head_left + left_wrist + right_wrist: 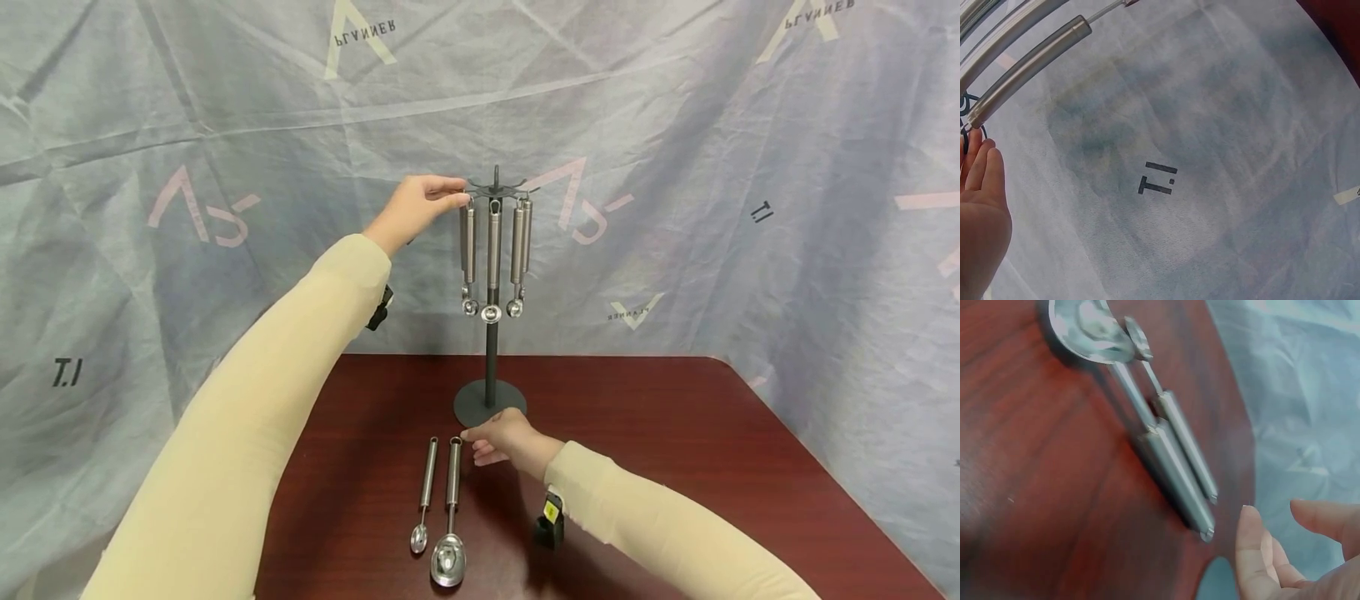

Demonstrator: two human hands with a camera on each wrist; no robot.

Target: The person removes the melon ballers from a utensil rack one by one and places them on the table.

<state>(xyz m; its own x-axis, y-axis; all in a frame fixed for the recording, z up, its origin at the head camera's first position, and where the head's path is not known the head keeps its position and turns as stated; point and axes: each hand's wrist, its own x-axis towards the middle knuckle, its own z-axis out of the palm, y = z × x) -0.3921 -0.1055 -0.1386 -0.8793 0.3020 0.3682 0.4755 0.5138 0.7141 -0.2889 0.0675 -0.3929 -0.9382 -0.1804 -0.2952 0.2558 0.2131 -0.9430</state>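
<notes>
My left hand is raised at the left side of a dark metal rack, its thumb and fingers around a hook where a steel measuring spoon hangs by its ring. In the left wrist view the fingers lie at the ring end of a steel handle; the thumb is hidden. My right hand is low, beside the ring end of a large spoon lying on the table. In the right wrist view its thumb and fingers are apart with nothing between them. A smaller spoon lies alongside.
Several more measuring spoons hang around the rack, bowls down. The rack's round base stands on the dark red table, just beyond my right hand. A grey printed cloth hangs behind the table.
</notes>
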